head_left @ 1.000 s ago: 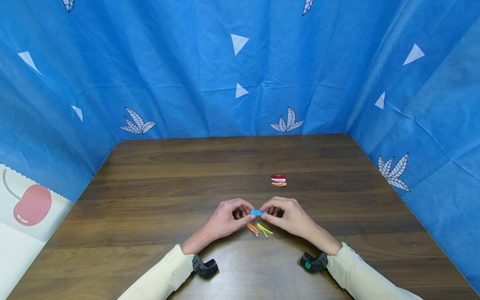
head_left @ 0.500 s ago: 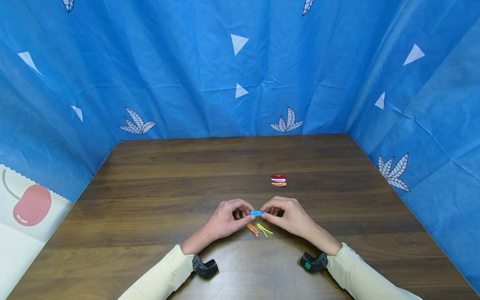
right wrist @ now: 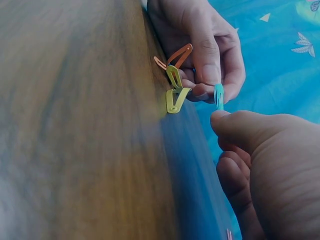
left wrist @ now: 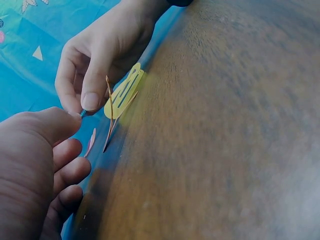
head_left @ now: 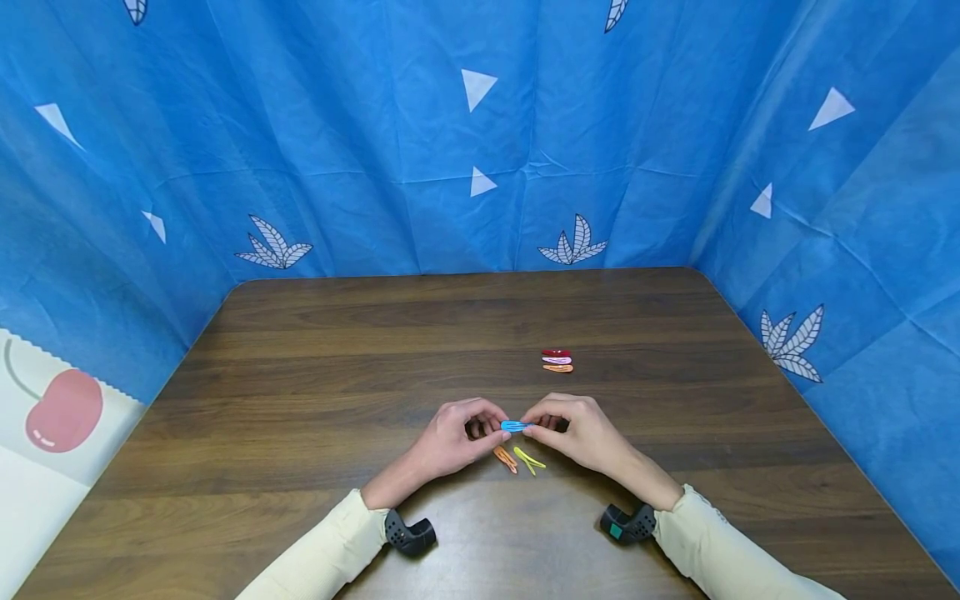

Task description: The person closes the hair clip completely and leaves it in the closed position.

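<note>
A blue snap hair clip (head_left: 513, 426) is stretched level between both hands, over the middle of the table. My left hand (head_left: 463, 432) pinches its left end between thumb and forefinger. The right hand (head_left: 573, 425) pinches the opposite end the same way. In the right wrist view a short stretch of the blue clip (right wrist: 219, 96) shows between the two thumbs. Just in front of the hands, an orange hair clip (head_left: 506, 460) and a yellow hair clip (head_left: 529, 461) lie side by side, both with their arms sprung apart.
Farther back on the brown wooden table (head_left: 337, 350) lie a red clip (head_left: 557, 353), a pale pink clip (head_left: 557, 361) and an orange clip (head_left: 558, 368), stacked in a neat row. Blue curtains (head_left: 420, 150) stand along the table's back and sides.
The right fingers have shifted very slightly along the blue clip. Both hands otherwise stay in place, and the clips on the table have not moved.
</note>
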### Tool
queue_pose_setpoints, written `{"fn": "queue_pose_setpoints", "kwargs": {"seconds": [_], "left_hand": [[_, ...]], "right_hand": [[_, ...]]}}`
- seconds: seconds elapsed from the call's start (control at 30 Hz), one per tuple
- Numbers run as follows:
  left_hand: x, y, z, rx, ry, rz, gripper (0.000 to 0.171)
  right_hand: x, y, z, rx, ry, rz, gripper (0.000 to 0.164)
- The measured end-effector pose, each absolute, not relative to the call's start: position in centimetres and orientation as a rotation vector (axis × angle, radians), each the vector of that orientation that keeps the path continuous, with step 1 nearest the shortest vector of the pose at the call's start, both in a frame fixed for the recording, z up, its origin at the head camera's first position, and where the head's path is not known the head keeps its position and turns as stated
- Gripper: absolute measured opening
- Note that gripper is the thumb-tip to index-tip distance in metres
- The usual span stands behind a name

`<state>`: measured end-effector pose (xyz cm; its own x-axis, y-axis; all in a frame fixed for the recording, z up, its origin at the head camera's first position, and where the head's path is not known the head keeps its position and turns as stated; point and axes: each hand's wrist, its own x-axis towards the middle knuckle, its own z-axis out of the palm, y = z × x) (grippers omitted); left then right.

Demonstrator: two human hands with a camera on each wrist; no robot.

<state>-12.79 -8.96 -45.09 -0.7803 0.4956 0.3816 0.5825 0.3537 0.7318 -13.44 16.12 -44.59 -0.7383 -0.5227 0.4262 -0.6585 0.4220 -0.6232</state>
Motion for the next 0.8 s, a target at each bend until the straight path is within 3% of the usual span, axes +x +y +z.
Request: {"fn": "queue_pose_setpoints", "kwargs": {"seconds": [0.8], "left_hand": [[-12.95,-8.9,-45.17,-0.992,-2.507,-1.432,0.01]], "right_hand": [[-13.66,16.26,-44.82,1.067,-2.503,1.222,0.014]]}}
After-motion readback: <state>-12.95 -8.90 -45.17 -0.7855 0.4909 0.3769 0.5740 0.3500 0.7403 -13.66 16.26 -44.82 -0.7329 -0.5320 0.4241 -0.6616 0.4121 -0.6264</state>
